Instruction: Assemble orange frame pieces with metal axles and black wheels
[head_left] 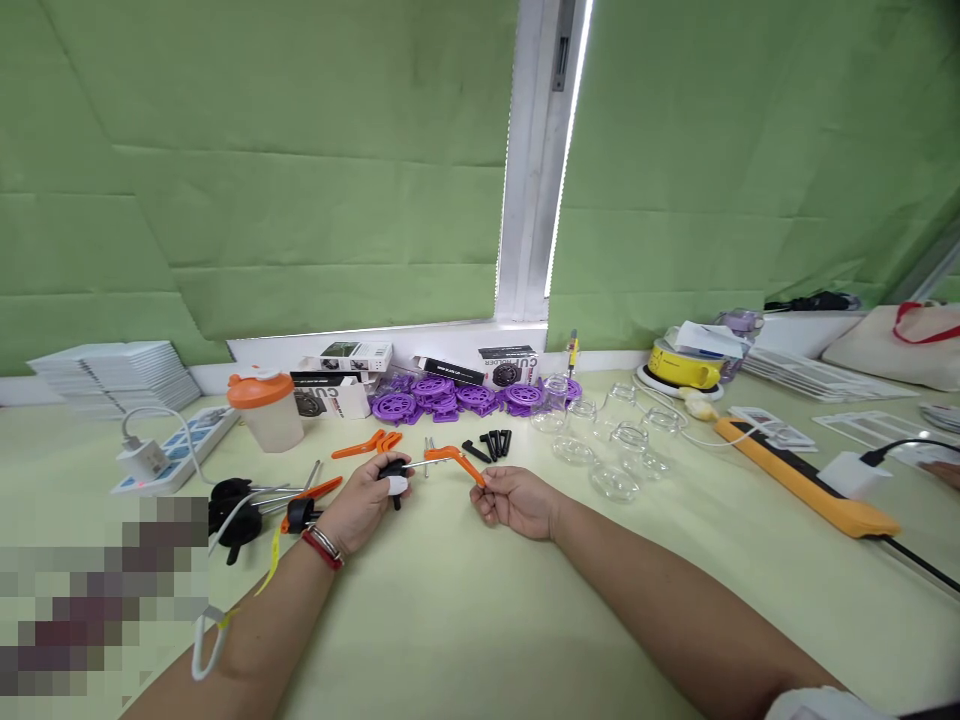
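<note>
Near the middle of the table, my left hand (pixel 365 505) is closed around a black part (pixel 392 470) with a thin metal rod sticking out to the right. My right hand (pixel 517 502) pinches the lower right end of an orange bent piece (pixel 457 458). The rod's far end meets the orange piece at its left part; how they are joined is too small to tell. Behind the hands lie small metal rods (pixel 428 445), several black pegs (pixel 495 443) and more orange pieces (pixel 364 445).
Black parts with rods (pixel 238 515) lie beside my left forearm. Purple parts (pixel 435 397) and boxes (pixel 330 397) line the back. Clear glass-like pieces (pixel 615 480) stand right of centre. An orange-lidded cup (pixel 266 415) and power strips (pixel 802 485) flank them.
</note>
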